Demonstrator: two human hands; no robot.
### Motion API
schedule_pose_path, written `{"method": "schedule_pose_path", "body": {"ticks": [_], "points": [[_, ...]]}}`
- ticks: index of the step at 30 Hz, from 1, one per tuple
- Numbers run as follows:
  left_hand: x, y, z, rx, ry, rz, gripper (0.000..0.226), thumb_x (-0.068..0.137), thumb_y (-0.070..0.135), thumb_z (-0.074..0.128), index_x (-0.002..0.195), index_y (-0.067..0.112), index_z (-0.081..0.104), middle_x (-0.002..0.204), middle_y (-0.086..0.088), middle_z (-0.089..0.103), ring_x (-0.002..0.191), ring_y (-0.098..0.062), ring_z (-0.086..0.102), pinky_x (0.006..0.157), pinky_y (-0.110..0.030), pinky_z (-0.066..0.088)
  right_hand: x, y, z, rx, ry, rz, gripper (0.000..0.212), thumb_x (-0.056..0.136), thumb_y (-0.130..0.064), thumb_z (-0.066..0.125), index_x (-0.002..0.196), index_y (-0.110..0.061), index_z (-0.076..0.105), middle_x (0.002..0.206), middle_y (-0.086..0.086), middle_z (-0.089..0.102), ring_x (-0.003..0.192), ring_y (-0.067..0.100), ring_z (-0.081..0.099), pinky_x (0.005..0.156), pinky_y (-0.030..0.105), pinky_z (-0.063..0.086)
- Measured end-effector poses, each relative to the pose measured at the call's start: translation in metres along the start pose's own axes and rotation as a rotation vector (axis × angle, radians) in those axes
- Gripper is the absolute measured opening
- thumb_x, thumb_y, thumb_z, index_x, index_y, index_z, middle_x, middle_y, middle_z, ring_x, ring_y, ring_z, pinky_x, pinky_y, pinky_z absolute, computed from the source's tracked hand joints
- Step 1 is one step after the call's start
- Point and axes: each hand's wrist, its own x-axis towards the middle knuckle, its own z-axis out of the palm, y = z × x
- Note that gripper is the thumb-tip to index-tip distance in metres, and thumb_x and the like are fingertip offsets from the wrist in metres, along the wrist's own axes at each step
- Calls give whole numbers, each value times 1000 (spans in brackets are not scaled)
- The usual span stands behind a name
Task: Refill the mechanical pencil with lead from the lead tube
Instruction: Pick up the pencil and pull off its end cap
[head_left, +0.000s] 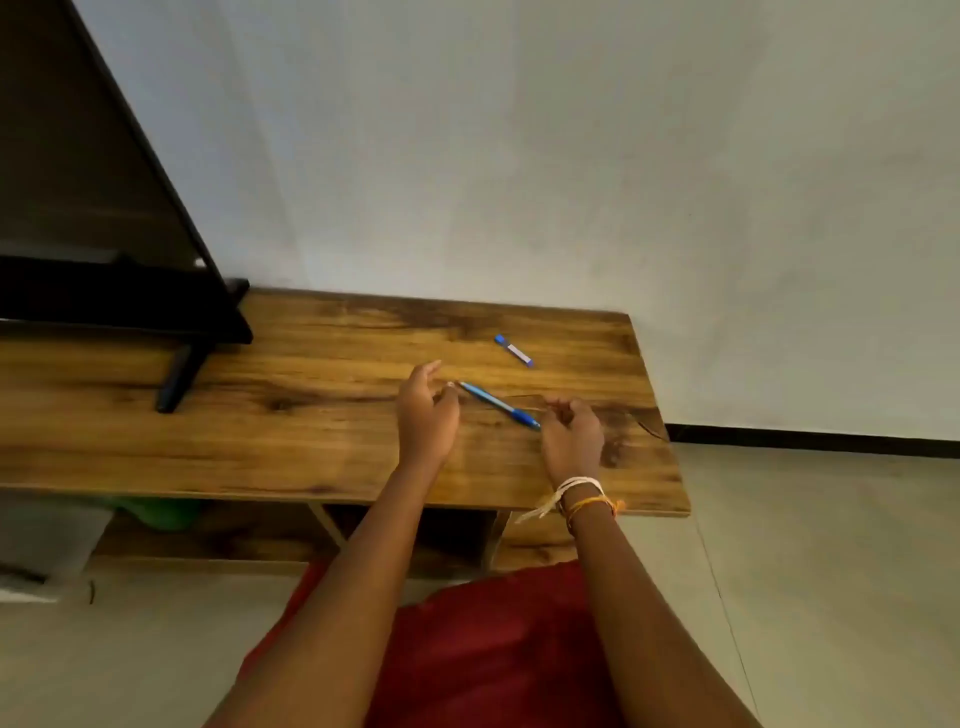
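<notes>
Flanking the mechanical pencil (498, 405) at frame centre | left hand (426, 410) half-open, empty | right hand (571, 431) loosely curled, grip unclear | lead tube (514, 351) apart above

On the brown wood-grain surface (322, 436) the slim blue mechanical pencil (500, 405) lies slantwise between the two hands, the left hand (427, 415) at its far-left end and the right hand (573, 435) at its near-right end. The short blue-capped lead tube (514, 351) lies behind the pencil, apart from it, toward the wall. The black flat monitor on its stand (119, 291) sits at the surface's far left.
</notes>
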Motion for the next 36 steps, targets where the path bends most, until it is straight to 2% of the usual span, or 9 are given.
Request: {"method": "schedule_pose_path", "body": {"ticks": [3, 6, 8, 11, 17, 22, 26, 31, 36], "points": [[16, -16, 14, -68, 32, -31, 36, 94, 9, 52, 130, 12, 54, 132, -6, 55, 112, -11, 52, 89, -20, 43, 17, 10, 15, -54, 9, -61, 16, 88, -7, 59, 101, -13, 68, 104, 6, 70, 91, 12, 61, 84, 22, 48], [28, -32, 29, -121, 72, -46, 34, 93, 6, 52, 127, 10, 55, 126, -7, 59, 107, -11, 57, 88, -21, 48, 32, 13, 32, -185, -19, -107, 18, 86, -16, 63, 103, -15, 67, 103, 3, 69, 97, 18, 62, 90, 34, 51], [34, -38, 34, -119, 116, -19, 32, 92, 5, 52, 124, 9, 57, 120, -6, 60, 100, -9, 58, 83, -13, 47, 41, 13, 40, -325, -74, -171, 27, 83, -26, 65, 108, -17, 66, 106, 3, 66, 103, 20, 60, 92, 40, 49], [43, -45, 42, -97, 123, 5, 30, 92, 6, 53, 121, 13, 58, 115, -2, 60, 94, -2, 56, 78, -8, 46, 49, 17, 47, -543, -136, -296, 34, 81, -36, 67, 112, -22, 65, 112, 0, 58, 108, 18, 53, 94, 41, 45], [63, -49, 38, -237, 78, -99, 24, 91, 6, 53, 113, 15, 59, 103, -7, 63, 92, -19, 64, 76, -30, 57, 55, 26, 50, -545, -160, -410, 17, 86, -29, 65, 100, -20, 70, 96, 1, 64, 90, 18, 59, 84, 40, 49], [72, -49, 36, -363, 68, -160, 17, 93, 4, 51, 103, 14, 61, 88, -6, 64, 75, -14, 65, 60, -17, 54, 63, 23, 48, -152, -56, -258, 15, 88, -27, 66, 95, -15, 73, 81, -8, 69, 73, 1, 62, 68, 18, 47], [76, -50, 33, -398, -8, -179, 22, 94, 1, 48, 92, 17, 64, 84, -5, 66, 71, -14, 65, 61, -18, 55, 64, 12, 53, 511, -80, 150, 10, 84, -19, 72, 79, -12, 66, 66, -2, 69, 56, 7, 65, 56, 24, 55], [77, -49, 30, -451, -4, -244, 19, 94, 2, 49, 101, 11, 64, 86, -8, 68, 72, -14, 67, 61, -18, 56, 58, 6, 54, 1074, -218, 388, 11, 81, -12, 71, 89, -8, 64, 78, 8, 71, 74, 17, 72, 65, 27, 60], [69, -37, 37, -586, -14, -338, 22, 92, 1, 55, 112, 9, 55, 87, -12, 68, 77, -20, 69, 69, -25, 57, 57, 2, 53, 1175, -234, 454, 8, 87, -11, 66, 93, -7, 67, 89, 10, 70, 88, 20, 68, 78, 29, 58]]}}
